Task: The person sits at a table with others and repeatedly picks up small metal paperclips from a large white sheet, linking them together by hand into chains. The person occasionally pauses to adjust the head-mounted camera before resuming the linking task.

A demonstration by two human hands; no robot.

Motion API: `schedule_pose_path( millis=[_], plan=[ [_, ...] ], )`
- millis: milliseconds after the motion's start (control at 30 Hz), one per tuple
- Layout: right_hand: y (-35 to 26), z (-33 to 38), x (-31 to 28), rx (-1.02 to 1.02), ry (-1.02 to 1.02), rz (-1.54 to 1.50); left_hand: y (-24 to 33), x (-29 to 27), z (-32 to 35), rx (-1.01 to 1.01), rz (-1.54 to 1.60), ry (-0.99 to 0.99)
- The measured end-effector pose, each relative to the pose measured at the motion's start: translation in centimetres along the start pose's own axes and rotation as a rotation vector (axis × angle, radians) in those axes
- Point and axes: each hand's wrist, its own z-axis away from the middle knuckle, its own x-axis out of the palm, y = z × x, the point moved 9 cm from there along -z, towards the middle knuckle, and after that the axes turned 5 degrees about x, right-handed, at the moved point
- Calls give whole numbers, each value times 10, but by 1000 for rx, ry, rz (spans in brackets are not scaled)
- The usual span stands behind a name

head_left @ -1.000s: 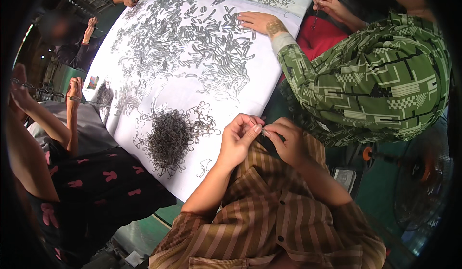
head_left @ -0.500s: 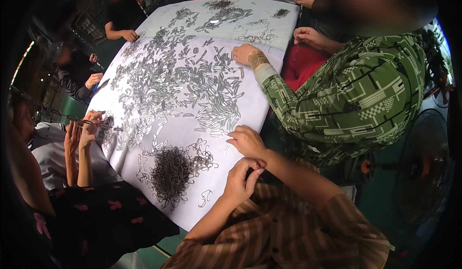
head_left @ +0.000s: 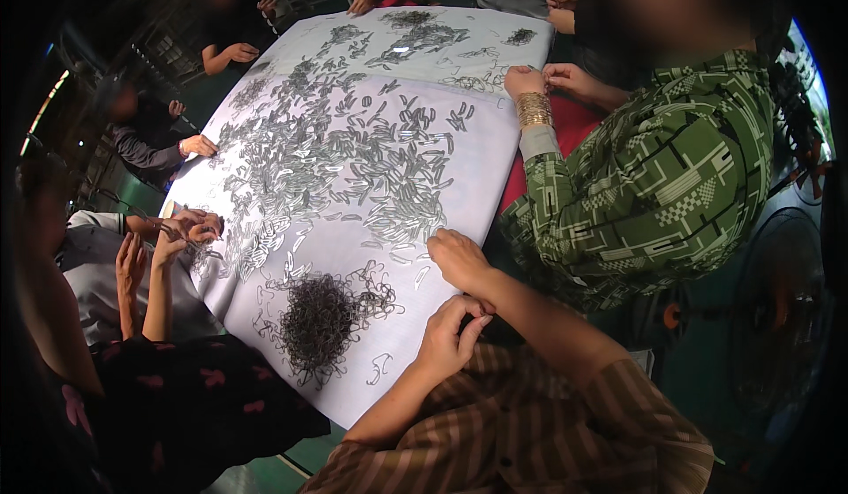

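My left hand (head_left: 449, 337) is at the near right table edge, its thumb and forefinger pinched together. Whatever they hold is too small and dark to name. Just beyond it, above the tabletop's right edge, my right hand (head_left: 460, 260) has its fingers curled down, the tips mostly hidden; whether a link is in them does not show. Closest to this hand lie flat, oval metal links (head_left: 402, 216), with a single link (head_left: 421, 277) just below its fingers. Left of my hands is a heap of dark, bent wire hooks (head_left: 316, 328), and loose hooks (head_left: 380, 368) lie nearer me.
A white-covered table (head_left: 353, 397) carries the widely spread links. A person in a green patterned sleeve (head_left: 654, 167) sits close on my right. At the left, other people's hands (head_left: 190, 229) work at the edge. A fan (head_left: 777, 308) stands behind on the right.
My right hand has drawn slightly right from the links, its fingers more curled. My left hand stays pinched. The green-sleeved neighbour's hand has left the tabletop and joined their other hand.
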Motion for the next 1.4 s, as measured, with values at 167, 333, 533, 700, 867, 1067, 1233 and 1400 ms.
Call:
schedule_pose_path(
  millis=[167, 333, 533, 700, 867, 1067, 1233, 1400],
  plan=[
    [7, -1, 6, 84, -108, -75, -3, 4, 5, -2, -26, -36],
    [10, 0, -3, 33, -65, -130, 0, 4, 1, 36, -76, -52],
    [38, 19, -17, 206, 1, -623, -10, -4, 7, -73, -42, 14],
    [39, 56, -37, 299, -125, -1121, -14, -13, 2, -52, -93, 159],
    [37, 78, -65, 247, 5, -1122, -15, -13, -7, -57, -163, 204],
    [30, 88, -81, 126, 169, -934, -22, -9, -7, -137, -178, 174],
    [18, 94, -96, 58, 229, -756, -34, -6, -1, -303, -72, 132],
    [14, 101, -102, 88, 239, -755, -30, -3, -1, -266, -48, 92]
  ],
)
